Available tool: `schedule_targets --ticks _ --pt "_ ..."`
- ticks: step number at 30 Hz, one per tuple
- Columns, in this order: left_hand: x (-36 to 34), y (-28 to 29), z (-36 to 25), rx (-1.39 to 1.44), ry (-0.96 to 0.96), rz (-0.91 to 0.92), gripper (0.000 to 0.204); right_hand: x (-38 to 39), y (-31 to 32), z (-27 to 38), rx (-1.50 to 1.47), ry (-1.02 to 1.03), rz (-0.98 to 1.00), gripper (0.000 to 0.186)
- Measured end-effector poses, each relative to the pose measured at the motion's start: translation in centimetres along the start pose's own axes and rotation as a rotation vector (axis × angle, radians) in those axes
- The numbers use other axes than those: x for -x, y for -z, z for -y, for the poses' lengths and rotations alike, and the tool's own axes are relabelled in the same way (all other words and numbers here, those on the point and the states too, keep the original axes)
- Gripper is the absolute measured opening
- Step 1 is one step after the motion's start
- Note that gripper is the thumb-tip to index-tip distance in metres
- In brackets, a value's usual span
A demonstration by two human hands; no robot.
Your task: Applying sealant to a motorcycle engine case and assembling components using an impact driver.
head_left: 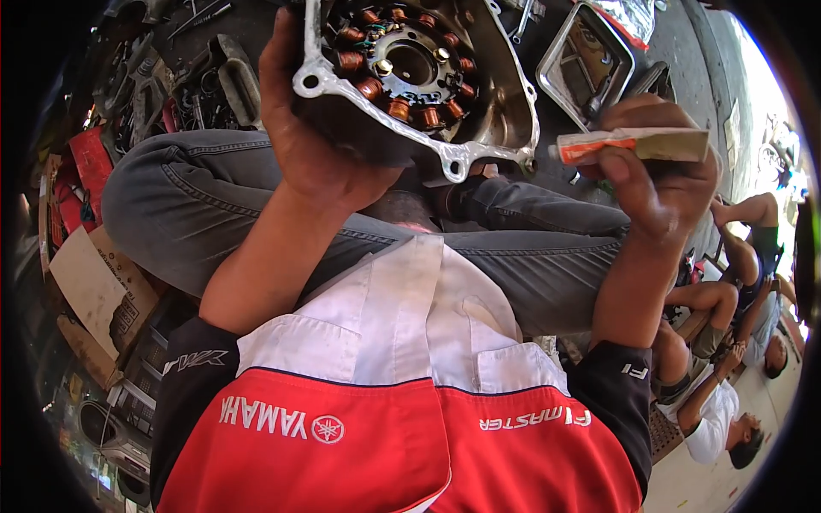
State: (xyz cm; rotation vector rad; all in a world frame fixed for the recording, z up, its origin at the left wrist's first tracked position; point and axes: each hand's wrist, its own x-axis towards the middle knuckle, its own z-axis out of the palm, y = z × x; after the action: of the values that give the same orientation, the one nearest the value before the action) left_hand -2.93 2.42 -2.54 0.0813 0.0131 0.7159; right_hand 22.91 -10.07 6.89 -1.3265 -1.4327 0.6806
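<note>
So the left hand (pixel 316 162) is cupped around the left side and underside of the metal cover (pixel 503 98), copper coils (pixel 398 109) facing up, though I can't tell how the fingers sit behind it. Right hand (pixel 667 184) is just right of the cover, pinching a tube (pixel 677 144) between thumb and fingers, and there's a metal tray (pixel 560 39) to the cover's upper right.

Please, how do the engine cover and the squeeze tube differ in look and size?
The engine cover is much larger than the squeeze tube. The cover is silvery metal with copper coils inside; the tube is slim, orange and beige. Both are held: the cover in the left grip, the tube in the right grip.
</note>
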Motion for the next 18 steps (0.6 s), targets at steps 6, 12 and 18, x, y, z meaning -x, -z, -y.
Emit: schedule_targets --ticks 6,12,18 --pt "0.1 0.2 -0.9 0.058 0.111 0.077 0.076 0.0 -1.6 0.3 -0.066 -0.138 -0.022 0.028" --pt "-1.0 -1.9 1.0 -0.022 -0.055 -0.087 0.068 0.0 -1.1 -0.5 -0.123 -0.108 0.037 0.026" --pt "-1.4 -3.3 1.7 -0.089 -0.157 -0.213 0.064 0.3 -1.1 -0.3 -0.073 -0.168 0.004 0.026"
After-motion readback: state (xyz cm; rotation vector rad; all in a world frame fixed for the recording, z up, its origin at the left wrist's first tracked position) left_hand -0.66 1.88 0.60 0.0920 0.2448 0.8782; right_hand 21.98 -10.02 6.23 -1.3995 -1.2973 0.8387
